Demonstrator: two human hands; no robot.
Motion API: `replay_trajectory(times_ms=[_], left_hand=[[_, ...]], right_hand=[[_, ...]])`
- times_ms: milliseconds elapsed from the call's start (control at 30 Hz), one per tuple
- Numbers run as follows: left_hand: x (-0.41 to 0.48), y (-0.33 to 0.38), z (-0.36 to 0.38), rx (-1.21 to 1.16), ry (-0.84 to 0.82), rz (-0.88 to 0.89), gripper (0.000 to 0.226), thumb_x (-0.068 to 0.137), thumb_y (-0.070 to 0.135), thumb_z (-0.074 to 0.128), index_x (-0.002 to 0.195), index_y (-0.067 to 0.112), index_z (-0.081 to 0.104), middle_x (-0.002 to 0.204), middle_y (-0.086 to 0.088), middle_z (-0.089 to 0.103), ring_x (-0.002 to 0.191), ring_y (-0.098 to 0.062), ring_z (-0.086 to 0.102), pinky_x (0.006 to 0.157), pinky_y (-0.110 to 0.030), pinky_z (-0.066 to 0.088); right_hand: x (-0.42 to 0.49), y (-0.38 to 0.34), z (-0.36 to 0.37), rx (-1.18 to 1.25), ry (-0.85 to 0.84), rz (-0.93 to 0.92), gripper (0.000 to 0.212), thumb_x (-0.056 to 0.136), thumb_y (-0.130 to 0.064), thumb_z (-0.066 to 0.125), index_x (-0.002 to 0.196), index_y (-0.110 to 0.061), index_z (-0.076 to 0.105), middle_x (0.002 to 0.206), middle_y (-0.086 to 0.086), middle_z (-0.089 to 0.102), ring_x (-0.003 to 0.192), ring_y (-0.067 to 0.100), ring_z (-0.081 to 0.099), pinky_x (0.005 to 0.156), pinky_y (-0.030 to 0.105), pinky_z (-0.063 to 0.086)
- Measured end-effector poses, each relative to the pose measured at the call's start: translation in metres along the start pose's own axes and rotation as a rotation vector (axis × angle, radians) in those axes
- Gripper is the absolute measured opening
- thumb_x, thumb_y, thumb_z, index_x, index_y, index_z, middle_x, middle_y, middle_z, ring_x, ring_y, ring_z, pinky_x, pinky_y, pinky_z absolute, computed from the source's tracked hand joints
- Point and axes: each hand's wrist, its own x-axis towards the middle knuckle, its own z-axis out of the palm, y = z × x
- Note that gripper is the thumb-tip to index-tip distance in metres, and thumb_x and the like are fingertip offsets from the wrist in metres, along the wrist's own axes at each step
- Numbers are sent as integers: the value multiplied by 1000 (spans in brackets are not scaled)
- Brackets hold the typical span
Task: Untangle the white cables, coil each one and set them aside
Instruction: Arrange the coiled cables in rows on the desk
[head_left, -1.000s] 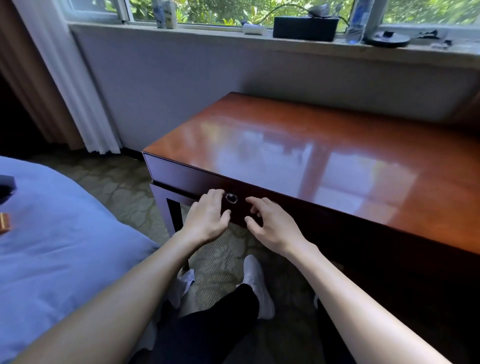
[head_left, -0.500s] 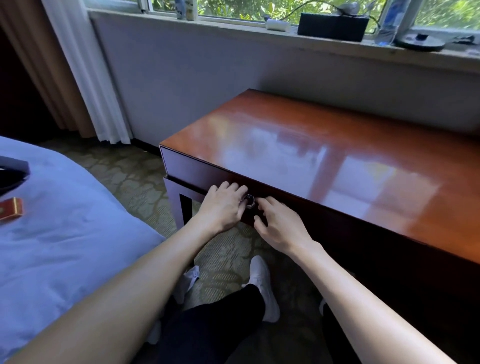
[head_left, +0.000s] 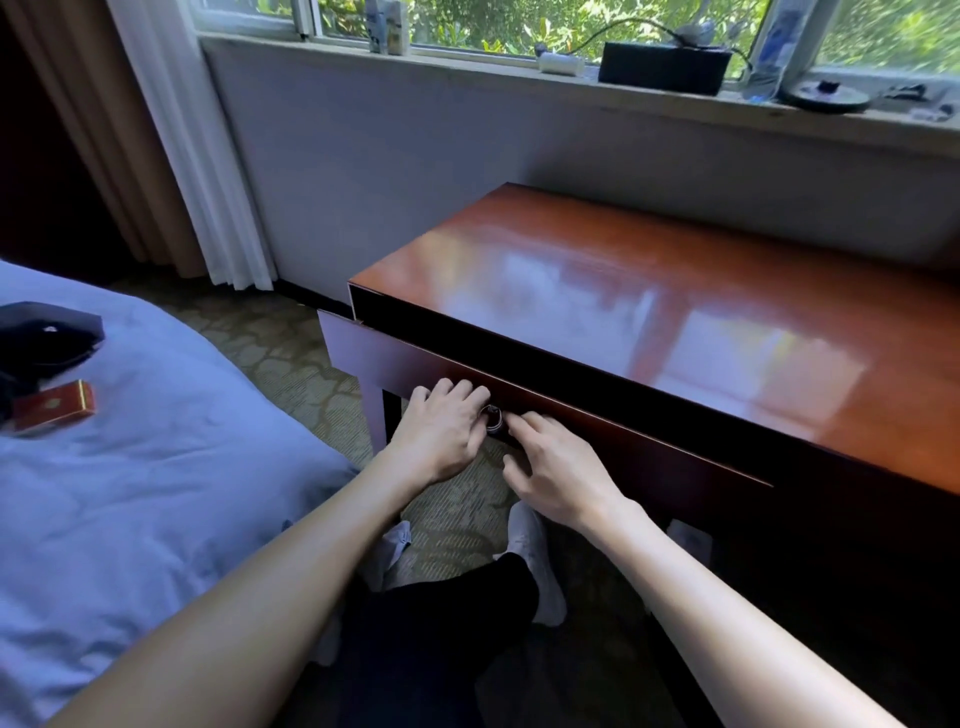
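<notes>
Sits facing a glossy reddish-brown surface (head_left: 649, 322) under a window, with dark trousers and white shoes (head_left: 535, 561) over patterned carpet (head_left: 291, 353). Reaches both bare arms to the drawer front (head_left: 395, 358), standing a little proud of the surface's edge with a dark gap behind it.

Sets the left grip (head_left: 441, 431) on the drawer's face just left of the metal ring pull (head_left: 491, 415), fingers bent, tips against the wood, forefinger at the ring. Cannot tell whether pinching the ring or only resting beside it.

Holds the right grip (head_left: 556, 467) just right of the ring, fingers apart and loosely bent, clamped on nothing, forefinger tip beside the pull.

Cannot tell where the white cables lie: sees only darkness in the drawer gap.

Has to the left a bed (head_left: 156, 493) in pale blue sheeting, bearing a small red box (head_left: 54, 410) and, near it, a dark object (head_left: 47, 338). Looks past the surface to a grey wall and a windowsill (head_left: 457, 56) carrying a black box (head_left: 662, 67), a clear bottle (head_left: 769, 57) and a round dark dish (head_left: 826, 96). Shows a white curtain (head_left: 197, 156) hanging at the window's left side.
</notes>
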Motion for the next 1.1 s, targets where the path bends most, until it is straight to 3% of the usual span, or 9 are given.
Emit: replay_trajectory(times_ms=[567,800,967,1100], left_hand=[[-111,-9,-20,4,-6,-37,28,104,41,36,123,24,49,115,5,54,114,-22,46,93,-40,34],[-141,-12,-32,-4,-33,-78,35,104,46,37,131,28,49,122,8,53,118,-19,45,100,-42,33],[-151,-10,-49,1,74,-94,35,101,41,45,129,24,56,121,4,56,115,-21,49,96,-40,34],[-145,9,-67,13,156,-2,30,99,39,48,122,25,61,117,6,59,113,-19,52,94,-39,33]], right_hand=[[-69,-85,2,-55,-54,-24,52,97,-37,51,144,-15,47,128,-1,58,121,20,53,97,34,49],[-85,-106,-4,-90,-99,-43,53,99,-36,48,148,-16,41,127,-1,59,120,20,54,95,34,50],[-94,-104,-22,-85,-63,-49,51,99,-34,49,147,-16,44,127,-2,61,121,20,54,95,34,48],[-104,-94,-50,-39,17,-40,45,98,-29,53,142,-20,54,123,-4,65,117,18,58,94,31,47]])
